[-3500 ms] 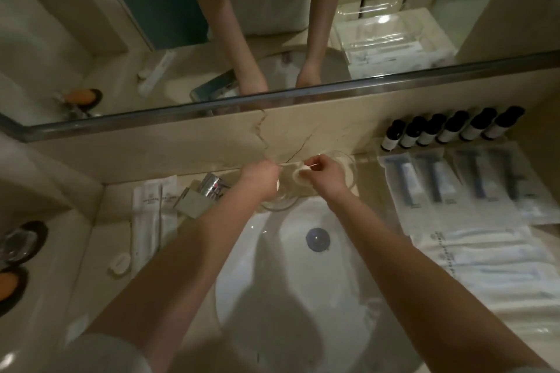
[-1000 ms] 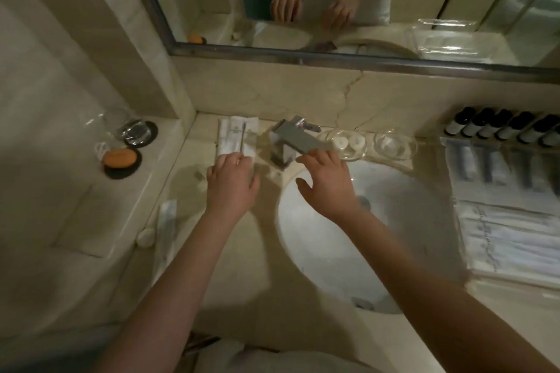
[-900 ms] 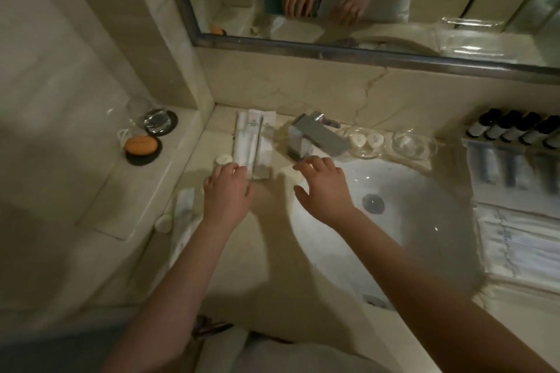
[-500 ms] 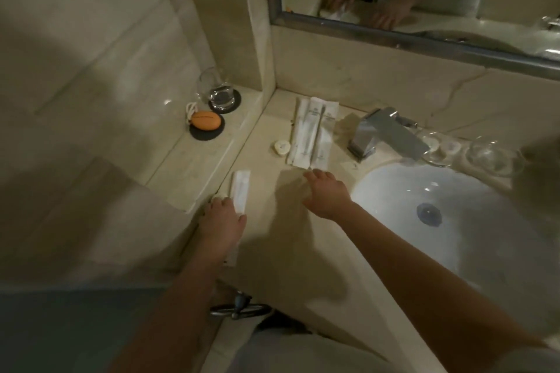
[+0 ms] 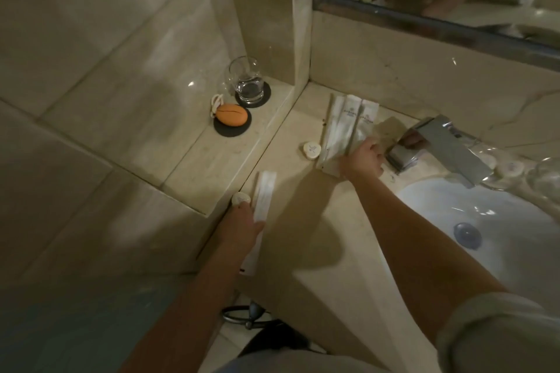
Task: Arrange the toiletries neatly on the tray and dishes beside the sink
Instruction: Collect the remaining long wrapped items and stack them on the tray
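On the beige counter left of the sink, my left hand (image 5: 242, 222) rests flat on a long white sachet (image 5: 266, 187), fingertips touching a small round white cap-like piece (image 5: 240, 199). Farther back, my right hand (image 5: 362, 160) curls its fingers over the near end of a stack of white toiletry packets (image 5: 345, 124) beside the chrome faucet (image 5: 439, 145). A small round soap (image 5: 312, 150) lies just left of the packets. Two glass dishes (image 5: 509, 171) behind the faucet are blurred; one holds round soaps.
The white sink basin (image 5: 485, 221) lies at the right, with its drain showing. On the raised ledge at the left stand a water glass (image 5: 248, 81) and an orange oval object (image 5: 231, 118), each on a black coaster. A mirror hangs above the back wall.
The view has swung left, away from the tray. My right hand has reached forward onto the packet stack. My left hand has stayed on the long sachet at the counter's left edge.
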The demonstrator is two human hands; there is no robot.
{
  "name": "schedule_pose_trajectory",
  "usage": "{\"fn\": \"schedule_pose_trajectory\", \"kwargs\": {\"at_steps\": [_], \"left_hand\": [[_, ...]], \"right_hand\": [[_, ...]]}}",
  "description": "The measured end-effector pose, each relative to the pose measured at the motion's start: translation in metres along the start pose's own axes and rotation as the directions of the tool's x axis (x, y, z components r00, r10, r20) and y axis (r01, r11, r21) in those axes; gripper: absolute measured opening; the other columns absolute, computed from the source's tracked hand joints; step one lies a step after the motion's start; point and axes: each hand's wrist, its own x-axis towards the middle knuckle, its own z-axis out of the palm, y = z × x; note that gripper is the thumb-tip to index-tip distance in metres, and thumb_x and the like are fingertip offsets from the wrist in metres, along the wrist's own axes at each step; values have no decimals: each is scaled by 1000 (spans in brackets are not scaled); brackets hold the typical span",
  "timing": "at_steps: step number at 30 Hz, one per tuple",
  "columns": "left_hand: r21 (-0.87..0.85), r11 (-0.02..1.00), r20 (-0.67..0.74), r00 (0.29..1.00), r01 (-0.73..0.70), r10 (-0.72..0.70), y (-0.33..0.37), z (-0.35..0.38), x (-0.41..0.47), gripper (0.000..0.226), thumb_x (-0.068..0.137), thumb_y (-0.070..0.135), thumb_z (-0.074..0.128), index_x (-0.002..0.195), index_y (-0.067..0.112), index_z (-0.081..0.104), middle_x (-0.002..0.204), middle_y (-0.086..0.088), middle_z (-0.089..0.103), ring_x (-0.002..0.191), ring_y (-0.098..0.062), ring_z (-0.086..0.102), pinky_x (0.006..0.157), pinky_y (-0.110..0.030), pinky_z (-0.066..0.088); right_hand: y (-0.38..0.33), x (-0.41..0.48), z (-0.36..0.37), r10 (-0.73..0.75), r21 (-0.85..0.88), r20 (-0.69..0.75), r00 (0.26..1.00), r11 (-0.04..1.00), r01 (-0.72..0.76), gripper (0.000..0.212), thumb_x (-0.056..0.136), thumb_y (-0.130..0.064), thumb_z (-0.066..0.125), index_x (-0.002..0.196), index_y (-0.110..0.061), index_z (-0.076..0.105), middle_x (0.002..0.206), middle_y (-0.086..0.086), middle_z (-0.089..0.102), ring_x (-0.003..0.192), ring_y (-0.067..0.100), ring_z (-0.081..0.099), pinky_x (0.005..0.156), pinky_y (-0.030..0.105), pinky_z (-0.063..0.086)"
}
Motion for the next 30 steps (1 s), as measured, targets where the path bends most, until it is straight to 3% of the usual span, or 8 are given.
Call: {"fn": "schedule_pose_trajectory", "kwargs": {"at_steps": [3,6,10,16,19,22,26,30], "left_hand": [[-21,1000,20,1000,14,-13,0,-2,3,41,90,35,58,118,6,48,121,-13,60,109,-28,59,84,-35,47],[-8,1000,51,998,28,-28,1,-4,5,41,91,36,57,117,7,49,120,-13,61,109,-28,59,86,-36,47],[47,999,62,998,17,-19,4,-5,4,37,93,36,53,118,8,51,118,-12,61,108,-27,59,82,-34,45],[80,997,31,999,-13,10,14,-8,-6,23,92,27,50,108,10,55,110,-12,63,100,-29,61,81,-37,53],[76,997,-4,1000,-20,21,21,-9,-14,20,92,24,49,107,11,52,109,-12,62,97,-28,60,75,-34,51],[12,997,-51,995,-82,82,29,-8,-26,22,95,24,48,111,10,50,107,-10,61,96,-27,61,69,-30,42],[-137,974,-138,977,-179,160,52,-11,-42,19,92,19,52,109,9,52,102,-13,64,93,-31,62,74,-35,48],[-327,919,-149,972,-221,181,88,-12,-57,12,91,18,53,95,6,52,87,-9,60,78,-26,58,68,-35,47]], "right_hand": [[3,12,0,46,125,34,998,991,-50,76,87,-24,62,145,-6,16,146,18,32,131,37,36,103,43,36],[6,14,-1,45,156,60,997,986,-54,56,89,-28,60,134,-3,39,128,15,53,118,30,53,85,32,42],[13,11,-7,44,173,93,995,983,-60,41,86,-25,62,118,-2,53,110,13,60,105,29,60,80,33,48],[33,-12,-17,-37,345,123,992,939,-7,35,90,-19,55,118,0,51,104,13,54,96,29,55,80,37,49],[46,-34,-20,-86,462,135,987,887,14,11,90,-20,55,89,-11,49,89,8,52,84,25,53,66,34,48],[59,-63,-31,-165,538,127,978,840,72,31,91,-16,57,68,-17,35,70,3,45,64,18,48,50,24,37],[83,-97,-51,-227,600,155,961,795,91,29,92,-15,55,71,-15,35,81,10,58,70,16,61,56,28,50],[118,-120,-75,-262,616,202,944,783,86,9,93,-13,53,97,-6,49,96,14,64,75,15,65,67,31,53]]}}
